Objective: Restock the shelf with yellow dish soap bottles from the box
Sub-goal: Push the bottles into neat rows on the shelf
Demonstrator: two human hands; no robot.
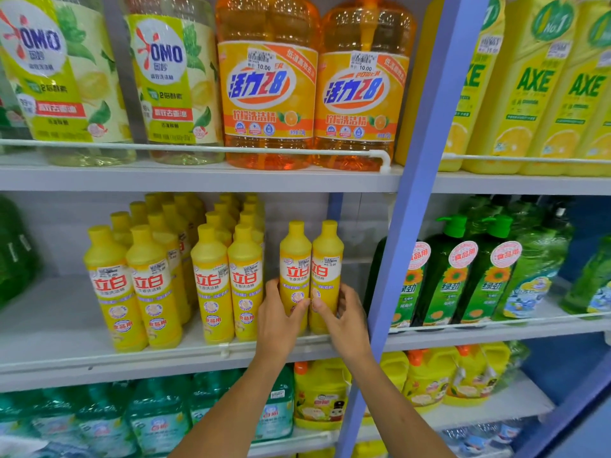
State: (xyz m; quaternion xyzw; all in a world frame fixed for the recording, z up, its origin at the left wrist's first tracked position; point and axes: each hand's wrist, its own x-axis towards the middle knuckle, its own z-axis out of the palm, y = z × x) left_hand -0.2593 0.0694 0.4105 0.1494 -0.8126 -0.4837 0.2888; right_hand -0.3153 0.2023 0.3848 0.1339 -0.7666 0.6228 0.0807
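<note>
Two yellow dish soap bottles stand upright side by side at the right end of the middle shelf (pixel 66 328). My left hand (pixel 279 317) grips the left bottle (pixel 295 269) around its lower body. My right hand (pixel 344 314) grips the right bottle (pixel 326 266) the same way. Left of them, several rows of identical yellow bottles (pixel 211 279) stand on the same shelf, running back to the rear wall. The box is out of view.
A blue upright post (pixel 406 226) borders the bay on the right. Large orange bottles (pixel 267 84) fill the shelf above, green pump bottles (pixel 456 279) stand beyond the post, and teal bottles (pixel 158 414) sit below. Bare shelf shows left of the yellow rows.
</note>
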